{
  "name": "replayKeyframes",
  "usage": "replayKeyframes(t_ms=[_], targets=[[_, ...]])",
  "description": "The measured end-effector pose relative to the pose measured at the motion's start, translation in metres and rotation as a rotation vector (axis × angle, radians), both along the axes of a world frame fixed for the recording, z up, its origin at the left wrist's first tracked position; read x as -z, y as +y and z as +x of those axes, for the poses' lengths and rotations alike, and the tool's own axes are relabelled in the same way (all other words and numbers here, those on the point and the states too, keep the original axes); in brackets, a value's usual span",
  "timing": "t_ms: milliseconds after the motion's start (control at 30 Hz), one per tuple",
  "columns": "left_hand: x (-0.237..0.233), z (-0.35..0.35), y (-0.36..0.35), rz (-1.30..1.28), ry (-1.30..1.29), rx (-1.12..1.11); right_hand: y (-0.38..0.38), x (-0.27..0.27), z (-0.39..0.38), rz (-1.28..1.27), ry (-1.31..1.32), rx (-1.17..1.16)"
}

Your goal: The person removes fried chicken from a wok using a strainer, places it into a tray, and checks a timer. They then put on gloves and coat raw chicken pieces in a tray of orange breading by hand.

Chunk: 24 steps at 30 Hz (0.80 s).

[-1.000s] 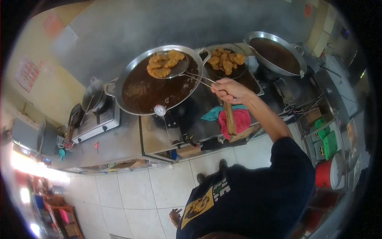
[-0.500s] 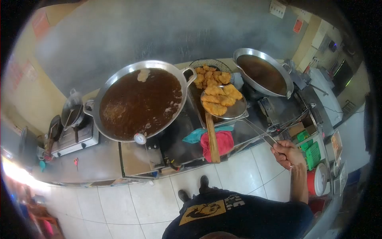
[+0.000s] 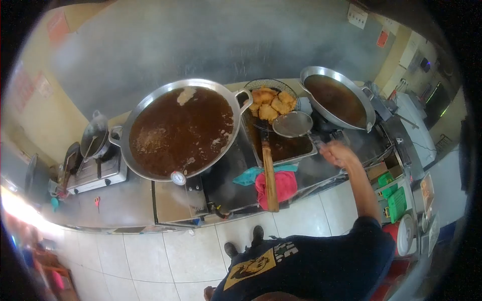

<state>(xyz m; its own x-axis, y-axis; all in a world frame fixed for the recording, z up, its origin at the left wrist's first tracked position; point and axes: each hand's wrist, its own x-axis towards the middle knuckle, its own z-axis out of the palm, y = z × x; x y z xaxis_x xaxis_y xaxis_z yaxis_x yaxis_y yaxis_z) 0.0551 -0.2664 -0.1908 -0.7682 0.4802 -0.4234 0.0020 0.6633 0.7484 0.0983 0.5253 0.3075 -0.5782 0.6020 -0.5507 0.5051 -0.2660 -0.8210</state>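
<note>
My right hand (image 3: 337,153) is closed around the handle of a round mesh skimmer (image 3: 293,124), a little blurred. The skimmer's bowl is tilted and bare, over the front right edge of a wire strainer basket (image 3: 258,84). Golden fried pieces (image 3: 273,105) lie piled in that basket. Its wooden handle (image 3: 270,178) points toward me. Only a small part of my left hand (image 3: 209,293) shows at the bottom edge, beside my dark shirt; its fingers cannot be made out.
A large wok (image 3: 129,108) of dark oil stands left, with a thermometer (image 3: 177,177) at its rim. Another oil-filled wok (image 3: 369,90) is at back right. Below the basket is a metal tray (image 3: 296,159). Pink cloth (image 3: 286,188) hangs at the counter's front; a small stove (image 3: 103,175) sits left.
My right hand has moved forward and left with the skimmer. The fried pieces have gone from the skimmer into the wire basket. Part of my left hand has appeared at the bottom.
</note>
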Motion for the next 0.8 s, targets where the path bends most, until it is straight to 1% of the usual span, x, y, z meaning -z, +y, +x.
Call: replayKeyframes(t_ms=[33,67,133,200,233,267,333,367,433,500,567,600,667,700,733,800], targets=[[0.005,0.004,0.000,-0.006,-0.120,-0.116,-0.014,-0.004,0.010,-0.002,-0.008,-0.004],[0.007,0.007,0.000,-0.016,-0.172,-0.164,-0.029,-0.008,0.022,0.010,-0.042,0.044],[0.010,0.009,0.002,-0.032,-0.220,-0.191,-0.047,-0.017,0.042,0.010,-0.099,0.100],[0.011,0.004,0.004,-0.026,-0.248,-0.205,-0.062,-0.020,0.060,0.074,-0.069,0.103],[0.010,-0.002,0.006,-0.012,-0.261,-0.220,-0.071,-0.020,0.064,0.127,-0.104,0.147],[0.010,-0.008,0.005,0.005,-0.272,-0.244,-0.075,-0.015,0.069,0.123,-0.108,0.154],[0.008,-0.025,0.007,0.061,-0.301,-0.303,-0.081,0.002,0.075,0.323,-0.247,0.056],[0.010,-0.033,0.007,0.093,-0.313,-0.338,-0.083,0.020,0.077,0.323,-0.253,0.056],[0.009,-0.053,0.005,0.166,-0.336,-0.416,-0.088,0.073,0.078,0.842,-0.576,-0.352],[0.008,-0.072,0.000,0.222,-0.346,-0.479,-0.104,0.083,0.077,1.096,-0.733,-0.563],[0.004,-0.083,-0.002,0.272,-0.353,-0.536,-0.114,0.081,0.068,1.162,-0.885,-0.397],[0.001,-0.086,-0.005,0.285,-0.356,-0.555,-0.117,0.085,0.067,1.166,-0.879,-0.403],[-0.029,-0.087,-0.008,0.381,-0.518,-0.688,-0.118,0.101,0.074,1.168,-0.954,-0.321],[-0.039,-0.078,-0.009,0.409,-0.400,-0.653,-0.113,0.109,0.085,1.173,-0.956,-0.326],[-0.043,-0.074,-0.006,0.414,-0.404,-0.666,-0.104,0.118,0.098,1.236,-0.918,-0.351],[-0.032,-0.065,-0.010,0.517,-0.559,-0.941,-0.093,0.118,0.099,1.334,-0.848,-0.417]])
